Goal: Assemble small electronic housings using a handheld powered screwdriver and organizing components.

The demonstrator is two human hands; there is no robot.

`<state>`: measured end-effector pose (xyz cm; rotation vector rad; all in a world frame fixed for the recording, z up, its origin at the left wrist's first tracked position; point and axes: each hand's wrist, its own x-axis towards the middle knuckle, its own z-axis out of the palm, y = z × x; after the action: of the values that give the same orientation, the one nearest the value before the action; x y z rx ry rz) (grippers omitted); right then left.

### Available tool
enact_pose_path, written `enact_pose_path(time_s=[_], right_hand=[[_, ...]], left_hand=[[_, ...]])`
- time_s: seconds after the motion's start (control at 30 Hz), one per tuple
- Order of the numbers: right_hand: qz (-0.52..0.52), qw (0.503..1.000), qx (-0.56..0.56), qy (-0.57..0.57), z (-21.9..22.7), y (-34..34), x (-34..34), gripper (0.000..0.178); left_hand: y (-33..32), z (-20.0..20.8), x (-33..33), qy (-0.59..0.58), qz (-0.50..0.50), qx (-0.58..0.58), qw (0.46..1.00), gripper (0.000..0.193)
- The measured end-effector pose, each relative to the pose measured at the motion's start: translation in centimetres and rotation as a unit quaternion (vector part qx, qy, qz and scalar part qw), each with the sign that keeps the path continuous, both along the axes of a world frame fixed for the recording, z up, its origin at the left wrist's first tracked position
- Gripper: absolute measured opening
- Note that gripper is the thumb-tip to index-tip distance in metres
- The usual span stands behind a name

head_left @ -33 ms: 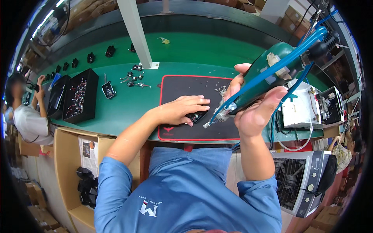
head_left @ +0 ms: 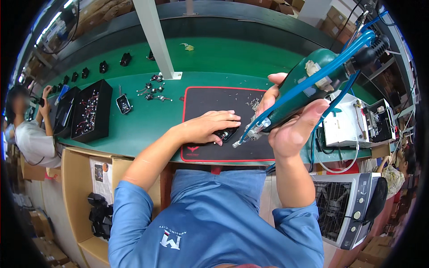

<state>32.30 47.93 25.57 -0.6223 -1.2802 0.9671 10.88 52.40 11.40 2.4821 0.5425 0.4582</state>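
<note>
My right hand [head_left: 289, 129] is wrapped round a green power screwdriver [head_left: 300, 85] with blue air hoses, held tilted. Its tip [head_left: 237, 144] points down to the left, close beside a small black plastic housing [head_left: 227, 133]. Bent over that housing, my left hand [head_left: 207, 127] grips it against the black mat [head_left: 201, 99] with fingers and thumb; most of the part is hidden under the hand. Small loose screws [head_left: 253, 103] lie scattered on the mat beyond the screwdriver's tip.
Left of the mat are wired parts [head_left: 154, 91], a tray-like black housing [head_left: 124, 103] and a black box of wired parts [head_left: 91, 114]. More black housings [head_left: 103, 67] line the green belt. A white machine [head_left: 344, 120] stands right; a co-worker [head_left: 33, 129] sits far left.
</note>
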Motion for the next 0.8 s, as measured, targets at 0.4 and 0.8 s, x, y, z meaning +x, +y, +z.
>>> enact_pose_path(time_s=[0.4,0.8], right_hand=[[0.041,0.998,-0.023,0.043,-0.6,-0.2,-1.7,0.117],[0.053,0.995,-0.047,0.065,-2.5,-0.3,-2.5,0.118]], left_hand=[[-7.0,-1.1,0.5,-0.141,0.272,0.05,0.95,0.059],[-7.1,-1.5,0.7,-0.151,0.283,0.026,0.947,0.035]])
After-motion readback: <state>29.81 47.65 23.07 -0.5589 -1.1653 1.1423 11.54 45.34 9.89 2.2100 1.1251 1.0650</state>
